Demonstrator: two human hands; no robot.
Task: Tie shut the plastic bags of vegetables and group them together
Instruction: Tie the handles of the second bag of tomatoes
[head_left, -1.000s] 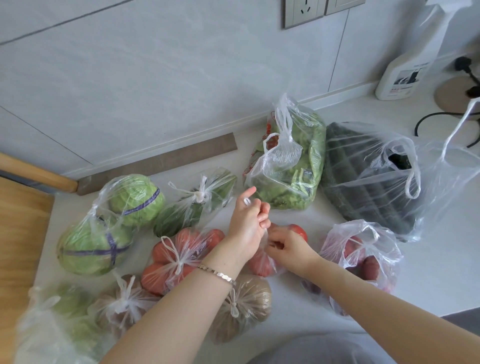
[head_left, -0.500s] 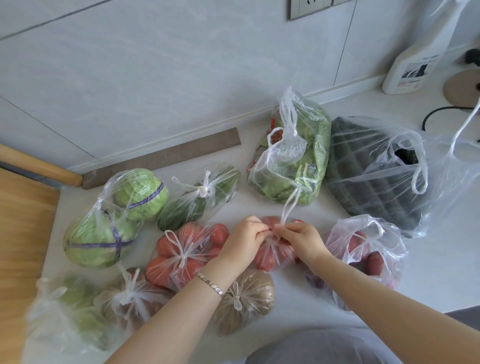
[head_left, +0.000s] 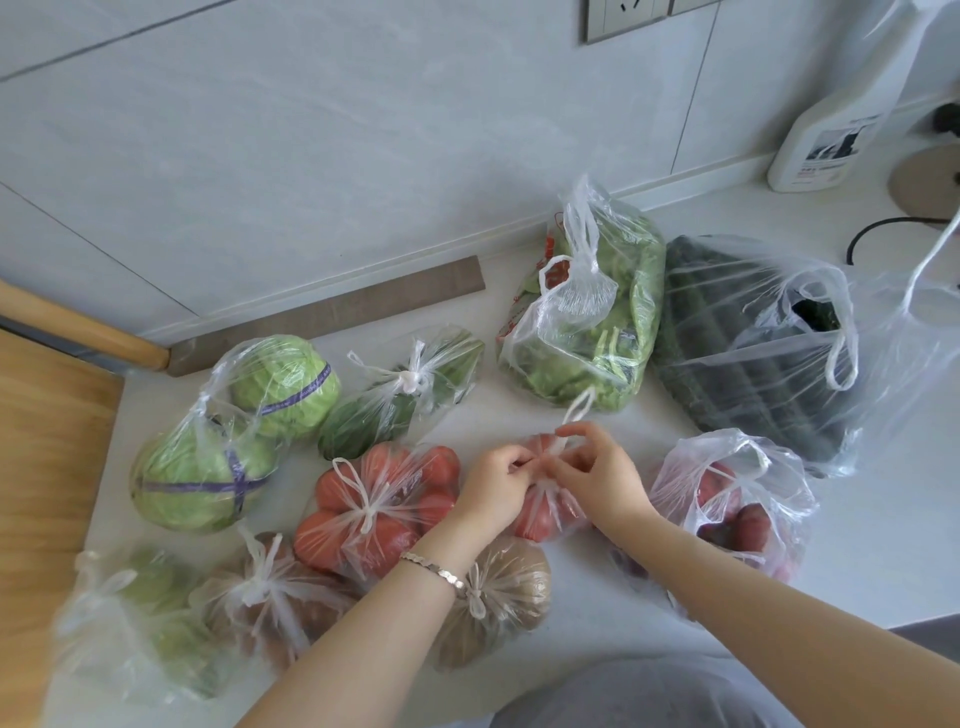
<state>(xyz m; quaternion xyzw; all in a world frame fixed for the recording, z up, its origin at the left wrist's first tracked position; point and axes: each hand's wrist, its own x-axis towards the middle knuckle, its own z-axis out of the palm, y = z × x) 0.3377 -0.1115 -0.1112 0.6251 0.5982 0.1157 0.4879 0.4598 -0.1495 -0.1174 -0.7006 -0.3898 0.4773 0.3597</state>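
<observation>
The tomato bag (head_left: 540, 512) lay on the white counter (head_left: 857, 545) in the middle of the group, just beside a knotted bag of tomatoes (head_left: 379, 509) and near an open bag of red tubers (head_left: 732, 509). The left hand (head_left: 493, 488) had its fingers curled and pinched the gathered neck of the tomato bag. The right hand (head_left: 597, 478) pinched a twisted handle strip (head_left: 577, 413) between thumb and fingertips, and the free end of the strip stood up toward the leafy-greens bag (head_left: 587, 322). The film appeared thin, soft and slippery, so it would likely stretch or tear under a sharp pull. The load was judged moderate in weight, and ripe tomatoes bruise easily. The grip was best taken on the handles close to the neck, never on the body of the bag. The knot was best drawn snug by pulling the strips apart evenly while the contents rested on the counter. The leafy-greens bag, a bag of dark green produce (head_left: 753, 353) and the bag of red tubers were not yet tied.
</observation>
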